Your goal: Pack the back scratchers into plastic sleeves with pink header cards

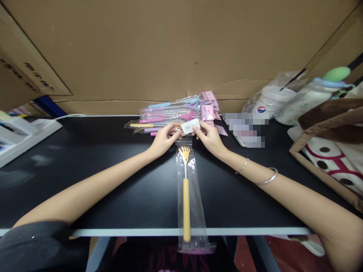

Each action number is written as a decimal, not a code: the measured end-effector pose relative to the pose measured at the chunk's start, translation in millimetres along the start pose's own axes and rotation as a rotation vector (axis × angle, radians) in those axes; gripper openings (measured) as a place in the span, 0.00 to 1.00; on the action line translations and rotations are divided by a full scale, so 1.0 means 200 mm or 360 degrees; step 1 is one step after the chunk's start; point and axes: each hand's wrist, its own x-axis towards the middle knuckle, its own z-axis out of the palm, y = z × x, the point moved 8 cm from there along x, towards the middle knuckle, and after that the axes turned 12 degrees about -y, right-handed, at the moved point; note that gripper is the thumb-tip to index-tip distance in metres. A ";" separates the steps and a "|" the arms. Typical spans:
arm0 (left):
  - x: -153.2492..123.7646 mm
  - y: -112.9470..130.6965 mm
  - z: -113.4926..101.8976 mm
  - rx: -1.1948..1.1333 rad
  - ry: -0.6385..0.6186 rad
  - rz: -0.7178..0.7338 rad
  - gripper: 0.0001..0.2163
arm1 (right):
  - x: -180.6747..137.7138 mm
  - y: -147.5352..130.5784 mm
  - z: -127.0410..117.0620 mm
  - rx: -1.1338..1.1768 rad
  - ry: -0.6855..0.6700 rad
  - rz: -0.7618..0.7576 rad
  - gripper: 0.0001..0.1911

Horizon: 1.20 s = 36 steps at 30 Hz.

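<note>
A yellow hand-shaped back scratcher lies in a clear plastic bag on the black table, its lower end hanging over the near edge. Both hands meet at the bag's top end. My left hand pinches a small white label from the left. My right hand pinches the same label from the right, fingers closed on it. Just behind the hands lies a pile of bagged scratchers in pink, blue, purple and yellow.
Pink header cards lie beside the pile. A cardboard wall closes the back. A white tray-like object sits far left. Bagged white cups, a bottle and a brown-trimmed tote bag crowd the right.
</note>
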 end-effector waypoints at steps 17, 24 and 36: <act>0.00 0.01 0.00 0.0059 0.0017 0.0004 0.11 | 0.00 0.00 0.02 -0.0124 -0.0055 -0.0009 0.20; 0.00 0.02 0.00 0.0123 0.0021 -0.0003 0.09 | 0.00 -0.01 0.03 -0.0199 -0.0076 -0.0009 0.18; -0.01 0.05 0.00 0.0257 0.0038 -0.0012 0.12 | 0.00 0.01 0.03 -0.0463 -0.0087 0.0060 0.15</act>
